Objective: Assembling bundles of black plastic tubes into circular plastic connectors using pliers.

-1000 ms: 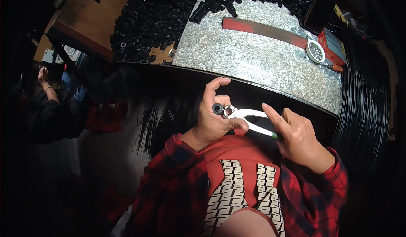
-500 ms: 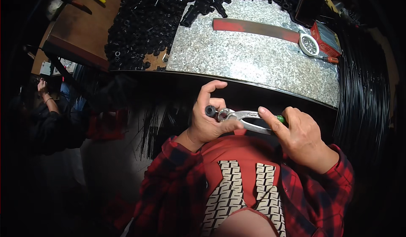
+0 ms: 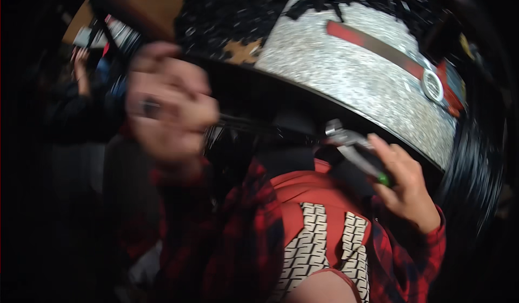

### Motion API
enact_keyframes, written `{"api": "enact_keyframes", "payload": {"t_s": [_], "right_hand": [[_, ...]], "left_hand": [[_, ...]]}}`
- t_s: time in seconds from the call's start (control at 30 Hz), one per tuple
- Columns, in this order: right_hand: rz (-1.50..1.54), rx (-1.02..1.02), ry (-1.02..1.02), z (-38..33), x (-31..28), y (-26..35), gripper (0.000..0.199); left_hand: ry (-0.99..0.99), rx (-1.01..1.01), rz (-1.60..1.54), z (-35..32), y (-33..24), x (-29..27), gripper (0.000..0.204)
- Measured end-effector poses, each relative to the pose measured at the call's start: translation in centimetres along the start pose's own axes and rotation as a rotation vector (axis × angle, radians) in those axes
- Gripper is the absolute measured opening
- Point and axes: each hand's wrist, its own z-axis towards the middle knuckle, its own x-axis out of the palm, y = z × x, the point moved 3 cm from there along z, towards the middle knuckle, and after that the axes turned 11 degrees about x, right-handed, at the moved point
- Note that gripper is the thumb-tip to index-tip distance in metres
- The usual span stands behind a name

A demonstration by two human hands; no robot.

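My right hand [image 3: 403,176] is closed around silver metal pliers [image 3: 354,143] with a bit of green on the handle. Their head points up and left, just below the table's front edge. Off to the left, my left hand [image 3: 173,106] is raised and smeared by motion. Its fingers look curled, with a small dark part [image 3: 151,108] showing against them, too blurred to name exactly. A thin dark strand seems to run from this hand toward the pliers; I cannot tell whether it touches them.
Along the table's speckled top [image 3: 346,68] lies a red-and-brown strip [image 3: 378,46]. A white round dish [image 3: 432,84] stands at its right end, beside a red box [image 3: 451,79]. Black parts [image 3: 227,19] heap behind. Black strands [image 3: 476,168] hang at right. Another person's hand [image 3: 81,60] shows far left.
My left hand has come away from the pliers, swinging left and up. The pliers have tilted in my right hand, and the whole view has shifted.
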Motion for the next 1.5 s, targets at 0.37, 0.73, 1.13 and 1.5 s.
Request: {"api": "enact_keyframes", "payload": {"t_s": [0.37, 0.73, 1.13, 1.5], "right_hand": [[-0.082, 0.008, -0.032, 2.9, 2.4, 0.2, 0.07], [-0.172, 0.003, 0.054, 3.0, 2.6, 1.4, 0.069], [-0.339, 0.026, -0.11, 6.5, 1.2, -2.8, 0.068], [-0.512, 0.189, -0.283, 2.3, -4.0, -12.5, 0.061]], "left_hand": [[-0.409, -0.122, 1.153, -2.8, -9.0, -7.3, 0.018], [-0.556, -0.702, 0.864, -31.1, 11.3, -15.7, 0.02], [-0.239, -0.956, 0.567, -27.7, 12.2, -7.1, 0.025], [0.003, -1.032, 0.537, -21.6, 17.2, -9.8, 0.022]]}}
